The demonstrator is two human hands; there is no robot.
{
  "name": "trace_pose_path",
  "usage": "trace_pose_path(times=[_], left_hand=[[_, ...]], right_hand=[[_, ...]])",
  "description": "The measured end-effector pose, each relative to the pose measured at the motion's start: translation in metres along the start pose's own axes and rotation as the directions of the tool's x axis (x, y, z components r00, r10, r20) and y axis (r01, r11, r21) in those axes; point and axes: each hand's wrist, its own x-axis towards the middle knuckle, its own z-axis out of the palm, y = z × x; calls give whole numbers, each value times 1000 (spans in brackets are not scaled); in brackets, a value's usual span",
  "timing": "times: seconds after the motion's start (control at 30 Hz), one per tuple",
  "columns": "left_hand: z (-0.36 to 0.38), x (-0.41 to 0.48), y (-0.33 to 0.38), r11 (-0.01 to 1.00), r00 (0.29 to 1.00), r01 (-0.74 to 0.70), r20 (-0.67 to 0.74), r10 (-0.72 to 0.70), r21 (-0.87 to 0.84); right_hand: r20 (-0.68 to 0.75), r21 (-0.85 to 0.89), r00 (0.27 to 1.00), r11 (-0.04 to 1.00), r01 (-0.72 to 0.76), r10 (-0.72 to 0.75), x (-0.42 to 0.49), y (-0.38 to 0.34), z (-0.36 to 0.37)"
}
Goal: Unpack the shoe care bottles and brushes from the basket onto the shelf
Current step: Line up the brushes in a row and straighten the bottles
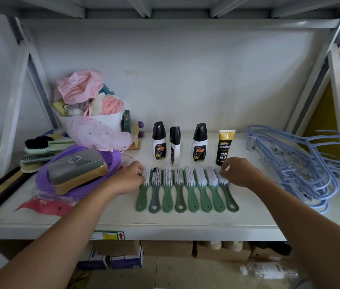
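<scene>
Several green-handled brushes (185, 197) with white bristles lie side by side in a row on the white shelf (185, 224). Behind them stand three white bottles with black caps (159, 142) (175, 146) (199, 143) and a black-and-gold tube (224, 147). My left hand (127, 180) pinches the head of the leftmost brush (142, 199). At the other end of the row, my right hand (238, 174) pinches the head of the rightmost brush (231, 199). No basket shows.
A large tan brush block (77, 170) lies on a purple round lid (44, 178) at left, with long brushes (39, 147) beyond. A white tub of pink sponges (94, 122) stands behind. Blue hangers (302, 163) are piled at right. Cardboard boxes (165, 248) sit below the shelf.
</scene>
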Motion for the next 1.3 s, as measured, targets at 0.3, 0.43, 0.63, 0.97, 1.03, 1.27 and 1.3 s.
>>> trace_pose_path(times=[0.3,0.43,0.63,0.97,1.03,1.27,1.3], left_hand=[[-11,0,-1,1000,1000,23,-7,-23,21],[-11,3,2,1000,997,-23,-76,22,-6],[-10,17,18,991,980,-107,-176,92,-81],[3,64,25,969,962,-152,-253,101,-193],[2,69,24,967,959,-169,-259,117,-192],[3,86,21,962,941,-195,-311,130,-190],[4,87,22,956,939,-207,-316,135,-206]], right_hand=[[-121,93,991,995,-38,49,1,0,-3],[-203,208,979,977,45,-2,-4,-24,-6],[-282,379,959,916,136,-25,0,-77,3],[-262,117,963,988,104,-70,43,-113,17],[-232,98,970,990,99,-74,47,-115,19],[-190,156,979,982,107,-76,56,-117,30],[-175,163,981,981,107,-78,56,-118,33]])
